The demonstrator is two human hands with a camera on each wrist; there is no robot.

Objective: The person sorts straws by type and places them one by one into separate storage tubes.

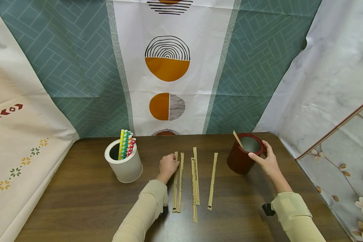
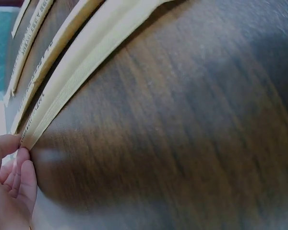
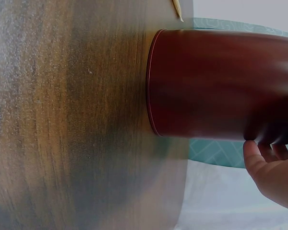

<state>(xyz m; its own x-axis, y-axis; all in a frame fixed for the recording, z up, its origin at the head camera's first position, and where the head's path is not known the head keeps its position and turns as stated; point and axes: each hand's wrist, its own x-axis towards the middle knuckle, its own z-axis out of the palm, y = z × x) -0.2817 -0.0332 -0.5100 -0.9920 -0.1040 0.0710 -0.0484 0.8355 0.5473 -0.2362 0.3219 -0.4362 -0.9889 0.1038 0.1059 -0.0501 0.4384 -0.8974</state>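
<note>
My left hand (image 1: 168, 166) pinches the far end of the leftmost paper-wrapped straw (image 1: 175, 191) between thumb and fingers; in the left wrist view this straw (image 2: 69, 81) runs along the wood. Close beside it lies a second wrapped straw (image 1: 180, 188). With thumb near the rim and fingers at its side, my right hand (image 1: 270, 164) holds a dark red cup (image 1: 239, 164) standing on the table. One wrapped straw (image 1: 237, 138) leans out of the cup. The right wrist view shows the cup's smooth side (image 3: 206, 81) and the fingertips against it.
Two overlapping wrapped straws (image 1: 195, 181) and another single one (image 1: 212, 181) lie between the hands on the brown table (image 1: 109, 208). At the left stands a white cup (image 1: 128, 169) with several colourful patterned straws (image 1: 127, 144). Patterned cloth (image 1: 87, 67) hangs behind the table.
</note>
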